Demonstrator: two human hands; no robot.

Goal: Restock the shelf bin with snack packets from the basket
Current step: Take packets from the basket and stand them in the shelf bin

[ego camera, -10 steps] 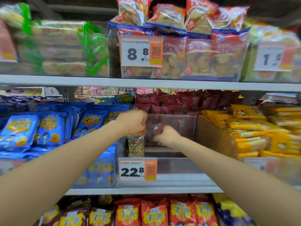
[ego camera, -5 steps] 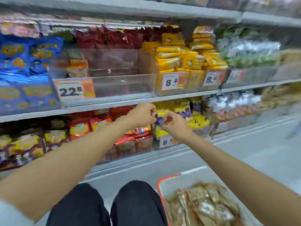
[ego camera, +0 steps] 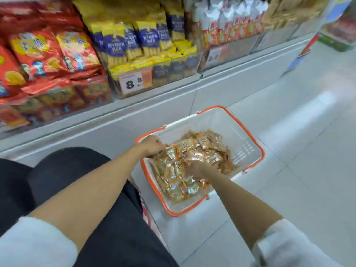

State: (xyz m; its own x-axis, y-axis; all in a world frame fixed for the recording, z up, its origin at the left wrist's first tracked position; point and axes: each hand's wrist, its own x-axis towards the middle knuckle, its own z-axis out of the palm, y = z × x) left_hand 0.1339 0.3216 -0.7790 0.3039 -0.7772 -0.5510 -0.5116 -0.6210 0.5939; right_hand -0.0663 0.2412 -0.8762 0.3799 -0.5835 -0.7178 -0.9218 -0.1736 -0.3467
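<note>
Basket (ego camera: 217, 120), white with an orange rim, on the floor at right of the knees, below the low shelf. Snack packets (ego camera: 192, 151) heaped inside. Left hand (ego camera: 153, 146) curled, pinching packets at the heap's left edge. Right hand (ego camera: 193, 168) fingers dug into the heap; grip hidden, cannot tell.

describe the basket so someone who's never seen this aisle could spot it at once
Look down at the pale floor in front of the grey shelf base. The basket stands there, white with an orange rim, holding gold snack packets. It is the only container on the floor, not on a shelf.
</note>
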